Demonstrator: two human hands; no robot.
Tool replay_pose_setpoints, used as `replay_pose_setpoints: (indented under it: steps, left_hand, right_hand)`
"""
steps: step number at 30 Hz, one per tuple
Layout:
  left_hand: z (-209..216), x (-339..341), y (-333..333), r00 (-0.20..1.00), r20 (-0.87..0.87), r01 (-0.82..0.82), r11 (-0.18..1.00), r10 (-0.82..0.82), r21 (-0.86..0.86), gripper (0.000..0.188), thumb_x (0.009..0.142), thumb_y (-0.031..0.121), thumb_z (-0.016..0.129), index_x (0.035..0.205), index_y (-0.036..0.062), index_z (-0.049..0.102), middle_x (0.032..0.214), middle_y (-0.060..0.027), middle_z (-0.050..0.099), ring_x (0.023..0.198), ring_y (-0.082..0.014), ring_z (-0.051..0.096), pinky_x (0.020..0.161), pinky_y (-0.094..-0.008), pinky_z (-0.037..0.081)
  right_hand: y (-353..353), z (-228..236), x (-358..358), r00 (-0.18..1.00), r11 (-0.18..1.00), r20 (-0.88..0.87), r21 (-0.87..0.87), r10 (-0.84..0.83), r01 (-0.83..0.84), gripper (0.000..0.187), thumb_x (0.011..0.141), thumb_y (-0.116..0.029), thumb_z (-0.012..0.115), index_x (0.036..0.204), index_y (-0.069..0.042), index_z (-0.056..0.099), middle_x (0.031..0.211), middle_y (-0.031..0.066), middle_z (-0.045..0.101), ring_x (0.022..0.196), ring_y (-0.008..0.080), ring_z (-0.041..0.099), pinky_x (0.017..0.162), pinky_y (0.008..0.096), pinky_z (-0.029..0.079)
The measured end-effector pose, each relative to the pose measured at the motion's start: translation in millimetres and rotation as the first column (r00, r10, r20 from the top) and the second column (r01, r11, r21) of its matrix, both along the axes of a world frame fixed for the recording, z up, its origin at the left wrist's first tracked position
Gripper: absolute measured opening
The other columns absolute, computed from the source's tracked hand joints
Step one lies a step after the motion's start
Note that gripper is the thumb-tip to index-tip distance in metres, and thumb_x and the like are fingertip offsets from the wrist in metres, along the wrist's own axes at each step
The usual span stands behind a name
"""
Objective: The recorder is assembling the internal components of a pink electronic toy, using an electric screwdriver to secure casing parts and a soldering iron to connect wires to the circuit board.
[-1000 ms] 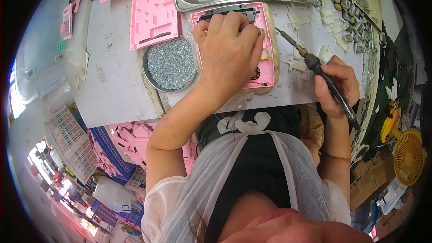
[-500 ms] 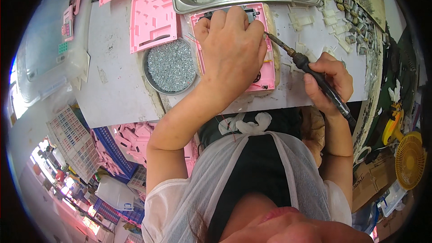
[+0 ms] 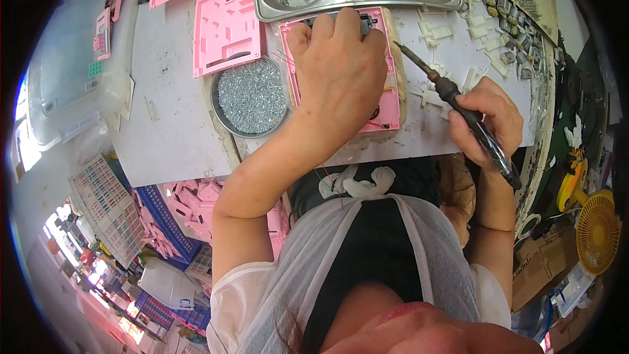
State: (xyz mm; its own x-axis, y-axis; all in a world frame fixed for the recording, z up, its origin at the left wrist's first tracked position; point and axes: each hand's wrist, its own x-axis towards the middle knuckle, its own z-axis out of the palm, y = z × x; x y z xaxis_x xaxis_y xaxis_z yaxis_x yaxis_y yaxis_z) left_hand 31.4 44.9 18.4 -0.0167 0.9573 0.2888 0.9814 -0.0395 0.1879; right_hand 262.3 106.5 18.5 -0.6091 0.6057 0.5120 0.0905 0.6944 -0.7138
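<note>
My left hand [image 3: 341, 69] lies over a pink plastic housing [image 3: 390, 115], its fingers bent down at the far end by a dark part [image 3: 368, 21] set in the shell. The fingertips are hidden under the hand, so what they pinch cannot be made out. Thin wires [image 3: 283, 57] stick out past the housing's left side. In my right hand [image 3: 493, 118] is a soldering iron [image 3: 466, 115] with a black handle, gripped between thumb and fingers. Its tip points up and left, just off the housing's right edge and not touching it.
Left of the housing stands a round bowl [image 3: 252, 97] of small silvery screws. Pink panels [image 3: 226, 29] are stacked behind it. A metal tray [image 3: 332, 1] with springs sits at the far side. White plastic pieces [image 3: 436, 31] and small metal motors [image 3: 517, 39] lie to the right.
The soldering iron's tip has drawn back to the right, away from the housing's edge, as my right hand moved slightly right. My left hand stays almost in place over the housing.
</note>
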Motion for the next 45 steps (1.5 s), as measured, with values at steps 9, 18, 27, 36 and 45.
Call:
replay_pose_setpoints:
  steps: [9, 18, 27, 36, 45]
  left_hand:
    - [0, -1, 1, 0.998, -0.053, 0.029, 0.999, -0.029, -0.013, 0.01, 0.079, 0.019, 0.072, 0.086, 0.0119, 0.07, 0.092, -0.0059, 0.055, 0.09, -0.0249, 0.055, 0.087, -0.0459, 0.035]
    - [28, -54, -38, 0.993, -0.116, -0.01, 0.987, -0.008, -0.158, 0.021, 0.076, 0.022, 0.081, 0.09, 0.0124, 0.07, 0.105, -0.0047, 0.061, 0.102, -0.0254, 0.057, 0.093, -0.0465, 0.036]
    - [25, -75, -41, 0.989, 0.098, 0.124, 0.98, -0.11, -0.155, 0.023, 0.075, 0.01, 0.079, 0.094, 0.0072, 0.065, 0.112, -0.0061, 0.06, 0.104, -0.0287, 0.057, 0.087, -0.0426, 0.045]
    - [15, -82, -38, 0.801, 0.597, 0.132, 0.962, 0.039, -0.24, 0.015, 0.08, 0.016, 0.076, 0.088, 0.0089, 0.066, 0.108, -0.0029, 0.061, 0.1, -0.0253, 0.057, 0.088, -0.0443, 0.045]
    - [14, -99, -40, 0.978, 0.056, 0.206, 0.973, -0.201, -0.102, 0.02, 0.076, 0.009, 0.078, 0.091, 0.0064, 0.066, 0.1, -0.0085, 0.06, 0.094, -0.033, 0.058, 0.082, -0.0384, 0.048]
  right_hand:
    - [-3, 4, 14, 0.995, 0.995, -0.015, -0.031, -0.097, 0.097, 0.027, 0.074, -0.001, 0.078, 0.097, 0.0, 0.066, 0.069, 0.0066, 0.059, 0.057, 0.0151, 0.05, 0.051, 0.0265, 0.036]
    - [-4, 7, 23, 0.991, 0.991, -0.027, -0.041, -0.128, 0.126, 0.026, 0.076, 0.002, 0.077, 0.098, 0.001, 0.065, 0.07, 0.0061, 0.058, 0.058, 0.0145, 0.049, 0.052, 0.0262, 0.035]
    - [-7, 10, -11, 0.996, 0.995, -0.087, -0.092, -0.037, 0.029, 0.029, 0.076, 0.002, 0.076, 0.102, 0.002, 0.064, 0.072, 0.0062, 0.057, 0.06, 0.0138, 0.049, 0.053, 0.0261, 0.034]
    - [-10, 7, -25, 0.991, 0.982, -0.098, -0.174, -0.089, 0.071, 0.03, 0.077, 0.0, 0.077, 0.103, 0.001, 0.064, 0.071, 0.0059, 0.056, 0.059, 0.0132, 0.047, 0.054, 0.0253, 0.034]
    - [-6, 11, -50, 0.998, 0.994, -0.062, -0.113, 0.0, -0.007, 0.028, 0.079, -0.004, 0.078, 0.102, 0.0, 0.064, 0.071, 0.005, 0.057, 0.059, 0.0115, 0.049, 0.052, 0.0244, 0.035]
